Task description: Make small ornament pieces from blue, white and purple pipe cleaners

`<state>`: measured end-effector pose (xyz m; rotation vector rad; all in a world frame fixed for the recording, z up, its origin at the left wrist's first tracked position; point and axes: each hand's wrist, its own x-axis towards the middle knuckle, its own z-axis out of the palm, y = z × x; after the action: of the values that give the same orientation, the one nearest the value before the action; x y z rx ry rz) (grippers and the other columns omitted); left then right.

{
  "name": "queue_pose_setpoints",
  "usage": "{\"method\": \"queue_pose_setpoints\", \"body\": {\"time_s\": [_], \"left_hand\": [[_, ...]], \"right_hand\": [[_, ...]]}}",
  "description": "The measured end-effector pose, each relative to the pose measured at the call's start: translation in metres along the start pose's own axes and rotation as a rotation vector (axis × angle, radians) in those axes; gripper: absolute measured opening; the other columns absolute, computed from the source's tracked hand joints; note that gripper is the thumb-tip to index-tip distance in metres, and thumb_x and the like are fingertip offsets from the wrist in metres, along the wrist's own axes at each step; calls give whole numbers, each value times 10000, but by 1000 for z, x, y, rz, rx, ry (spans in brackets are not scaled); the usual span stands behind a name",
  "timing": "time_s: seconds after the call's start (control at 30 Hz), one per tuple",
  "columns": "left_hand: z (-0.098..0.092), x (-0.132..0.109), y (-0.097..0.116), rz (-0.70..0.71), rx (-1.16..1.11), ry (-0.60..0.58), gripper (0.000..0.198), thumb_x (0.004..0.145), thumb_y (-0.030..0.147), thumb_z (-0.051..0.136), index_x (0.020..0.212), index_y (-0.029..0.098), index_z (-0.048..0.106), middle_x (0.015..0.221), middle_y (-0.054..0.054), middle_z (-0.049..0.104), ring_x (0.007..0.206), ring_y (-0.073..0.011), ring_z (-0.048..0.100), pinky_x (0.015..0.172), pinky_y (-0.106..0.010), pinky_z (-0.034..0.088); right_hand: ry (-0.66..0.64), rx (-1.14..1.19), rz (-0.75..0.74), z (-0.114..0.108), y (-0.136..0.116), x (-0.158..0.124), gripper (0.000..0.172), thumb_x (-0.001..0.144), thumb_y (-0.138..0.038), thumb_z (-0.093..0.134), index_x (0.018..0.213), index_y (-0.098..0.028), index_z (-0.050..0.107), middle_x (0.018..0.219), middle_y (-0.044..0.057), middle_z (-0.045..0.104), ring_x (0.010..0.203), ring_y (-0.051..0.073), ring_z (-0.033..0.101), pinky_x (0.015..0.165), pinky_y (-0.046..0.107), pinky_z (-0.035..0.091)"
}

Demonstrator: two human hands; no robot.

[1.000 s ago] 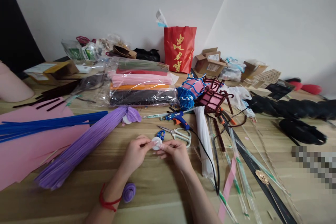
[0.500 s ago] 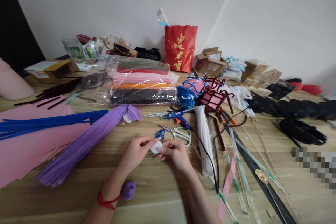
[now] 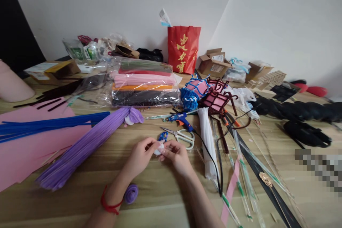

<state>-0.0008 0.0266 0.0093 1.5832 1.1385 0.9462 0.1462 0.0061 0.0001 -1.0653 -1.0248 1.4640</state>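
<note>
Between both hands I hold a small white disc (image 3: 158,149), possibly a coiled chenille stem; its surface is too small to make out. My left hand (image 3: 144,151) pinches it from the left with thumb and finger. The fingers of my right hand (image 3: 177,155) close on its right edge. Just beyond my fingertips lies a small blue twisted piece (image 3: 162,136), and white-handled scissors (image 3: 184,138) rest behind my right hand. A purple coil (image 3: 131,194) sits on the table beside my left forearm.
Purple chenille stems (image 3: 80,149) lie to the left, white ones (image 3: 208,146) to the right. A blue glue gun (image 3: 184,119) trails a black cable. Farther back are a clear bag of coloured stems (image 3: 145,82), lantern-like pieces (image 3: 216,103) and a red bag (image 3: 184,50).
My fingers have shifted slightly around the white disc, covering more of it. My left forearm has moved a little to the right. The things on the table lie as before.
</note>
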Motion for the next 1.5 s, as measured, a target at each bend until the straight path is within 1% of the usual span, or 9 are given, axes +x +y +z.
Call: {"method": "queue_pose_setpoints", "body": {"time_s": [0.23,0.33,0.43,0.53,0.77,0.9,1.07,1.3,1.5], "left_hand": [[5,1,-1,-150,-225,-62,304,764,436,543,663,154,596,528,45,469,482,-102,389,454,-206,293],[5,2,-1,-185,-246,-42,335,747,460,564,606,156,567,485,58,420,453,-91,361,437,-203,273],[3,3,0,-171,-195,23,352,777,475,521,607,168,549,497,52,420,465,-102,374,441,-208,283],[0,3,-1,-90,-116,17,318,806,445,494,635,180,540,552,41,443,530,-120,412,494,-212,322],[-6,1,-7,-2,142,-47,309,845,398,441,615,191,437,572,52,384,567,-120,396,530,-217,302],[-8,0,-6,47,324,-81,307,862,364,418,612,187,442,588,41,445,594,-123,432,562,-227,296],[-11,-2,-4,54,365,-199,313,880,365,389,631,188,457,595,40,482,592,-119,440,553,-227,281],[-17,-4,-3,-30,228,-423,378,870,431,379,593,179,431,549,51,396,542,-108,365,500,-225,243],[-19,-4,2,-79,171,-484,410,860,454,379,580,167,461,569,36,428,573,-118,381,531,-219,281]], "right_hand": [[-44,62,-31,1,-2,-2,231,625,-348,754,689,-164,630,542,3,643,481,127,553,540,257,448],[-24,53,-28,0,-2,-1,232,631,-354,753,686,-166,629,534,3,641,484,131,560,550,260,450],[6,40,-22,-1,-2,0,242,633,-362,757,693,-164,632,529,0,640,480,128,568,552,254,454],[-8,47,12,-3,-1,1,262,624,-367,765,714,-154,642,563,8,660,498,134,597,568,262,482],[-163,28,179,-6,-4,-1,372,591,-384,780,793,-87,684,683,83,708,571,184,672,596,302,537],[-259,20,252,-7,-2,-1,404,596,-422,769,776,-69,685,764,132,710,611,203,689,594,297,536],[-313,14,288,-7,-1,-2,425,580,-427,777,787,-66,688,773,140,709,636,210,693,601,294,534],[-426,-11,342,-6,-1,-5,431,573,-426,781,768,-52,691,729,134,702,600,187,677,566,274,526],[-376,19,362,-8,3,-4,444,556,-449,783,703,-48,664,607,101,675,499,174,652,475,252,507]]}}
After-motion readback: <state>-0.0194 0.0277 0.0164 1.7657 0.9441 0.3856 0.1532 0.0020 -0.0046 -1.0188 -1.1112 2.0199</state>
